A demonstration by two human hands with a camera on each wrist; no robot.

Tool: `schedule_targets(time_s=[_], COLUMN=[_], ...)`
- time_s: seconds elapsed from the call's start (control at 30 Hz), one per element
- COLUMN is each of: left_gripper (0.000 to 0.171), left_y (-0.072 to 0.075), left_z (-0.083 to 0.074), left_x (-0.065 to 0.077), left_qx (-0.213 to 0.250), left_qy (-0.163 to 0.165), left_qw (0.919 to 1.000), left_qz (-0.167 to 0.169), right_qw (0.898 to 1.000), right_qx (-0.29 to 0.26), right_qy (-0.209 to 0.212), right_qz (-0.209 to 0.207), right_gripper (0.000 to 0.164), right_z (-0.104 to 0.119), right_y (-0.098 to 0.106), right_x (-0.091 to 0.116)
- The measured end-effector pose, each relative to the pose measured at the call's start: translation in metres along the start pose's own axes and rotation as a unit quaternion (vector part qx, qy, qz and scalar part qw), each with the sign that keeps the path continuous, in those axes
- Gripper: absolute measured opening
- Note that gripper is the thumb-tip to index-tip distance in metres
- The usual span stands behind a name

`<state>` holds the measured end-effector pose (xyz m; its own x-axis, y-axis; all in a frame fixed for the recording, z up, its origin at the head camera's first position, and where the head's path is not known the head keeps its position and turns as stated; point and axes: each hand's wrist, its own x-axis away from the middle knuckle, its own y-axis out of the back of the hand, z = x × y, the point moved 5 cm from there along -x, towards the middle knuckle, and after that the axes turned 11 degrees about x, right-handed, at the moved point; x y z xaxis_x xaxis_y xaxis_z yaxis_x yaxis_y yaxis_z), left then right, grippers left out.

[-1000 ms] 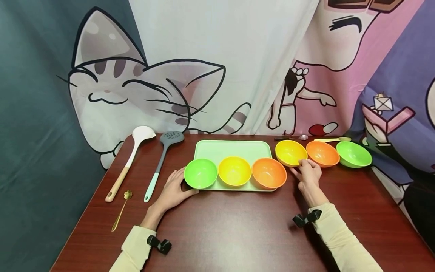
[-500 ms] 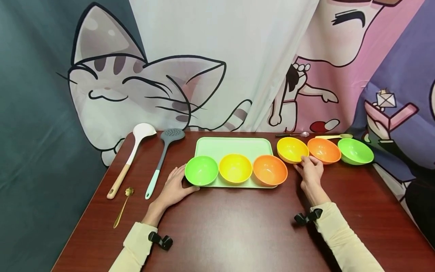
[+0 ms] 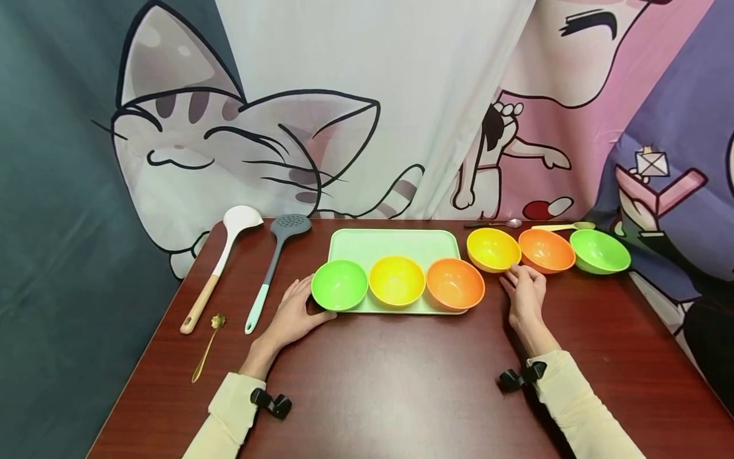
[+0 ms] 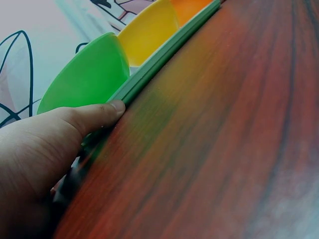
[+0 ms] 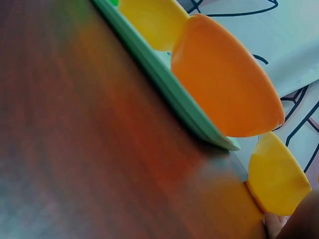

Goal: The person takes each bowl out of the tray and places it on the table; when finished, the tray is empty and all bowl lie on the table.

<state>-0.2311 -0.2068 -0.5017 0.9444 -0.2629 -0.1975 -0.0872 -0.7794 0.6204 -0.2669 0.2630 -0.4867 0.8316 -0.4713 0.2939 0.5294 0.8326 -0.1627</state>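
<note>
My left hand (image 3: 295,317) lies at the near left corner of a light green tray (image 3: 395,240), its thumb against the front edge. Its other fingers reach along the left side, beside a green bowl (image 3: 339,285). A yellow bowl (image 3: 397,281) and an orange bowl (image 3: 455,284) stand in line with it on the tray. Right of the tray, my right hand (image 3: 525,296) has its fingertips close at the near side of another yellow bowl (image 3: 493,250). In the right wrist view, the thumb (image 5: 273,224) is at that bowl's lower part.
A second orange bowl (image 3: 546,250) and green bowl (image 3: 599,251) continue the right-hand row, with spoons (image 3: 512,223) behind. On the left lie a white ladle (image 3: 228,245), a grey slotted turner (image 3: 281,242) and a small gold spoon (image 3: 209,344). A curtain (image 3: 367,51) hangs behind the table.
My right hand's fingers have loosened from the yellow bowl's rim and drawn slightly back. The left hand stays in place. The whole head view has shifted slightly.
</note>
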Motion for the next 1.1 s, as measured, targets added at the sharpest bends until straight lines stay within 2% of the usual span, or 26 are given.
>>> schedule_targets(time_s=[0.13, 0.33, 0.6, 0.7, 0.83, 0.93, 1.1], left_gripper=[0.088, 0.088, 0.088, 0.089, 0.088, 0.088, 0.088], left_y=[0.0, 0.0, 0.0, 0.0, 0.0, 0.0, 0.001], left_z=[0.0, -0.002, 0.0, -0.001, -0.001, -0.001, -0.003], left_x=[0.0, 0.001, 0.001, 0.002, 0.002, 0.002, 0.002], left_qx=[0.001, 0.003, 0.001, 0.001, 0.003, 0.003, 0.0], left_qy=[0.004, 0.0, -0.001, -0.002, -0.002, -0.001, -0.002], left_qw=[1.0, 1.0, 1.0, 1.0, 1.0, 1.0, 1.0], left_qz=[0.003, -0.001, -0.002, -0.003, -0.002, -0.002, -0.003], right_qw=[0.999, 0.991, 0.991, 0.991, 0.99, 0.985, 0.978], right_qx=[-0.02, -0.072, -0.047, -0.02, 0.048, 0.101, 0.161], right_qy=[0.033, 0.107, 0.126, 0.129, 0.135, 0.138, 0.127], right_qz=[-0.017, -0.044, -0.025, -0.005, 0.011, 0.024, 0.05], right_gripper=[0.018, 0.013, 0.007, 0.008, 0.011, 0.015, 0.022], right_z=[-0.003, 0.0, 0.005, 0.005, 0.0, -0.004, -0.008], right_y=[0.006, 0.014, 0.009, 0.004, 0.0, -0.004, -0.011], right_x=[0.006, 0.017, 0.034, 0.039, 0.044, 0.048, 0.053])
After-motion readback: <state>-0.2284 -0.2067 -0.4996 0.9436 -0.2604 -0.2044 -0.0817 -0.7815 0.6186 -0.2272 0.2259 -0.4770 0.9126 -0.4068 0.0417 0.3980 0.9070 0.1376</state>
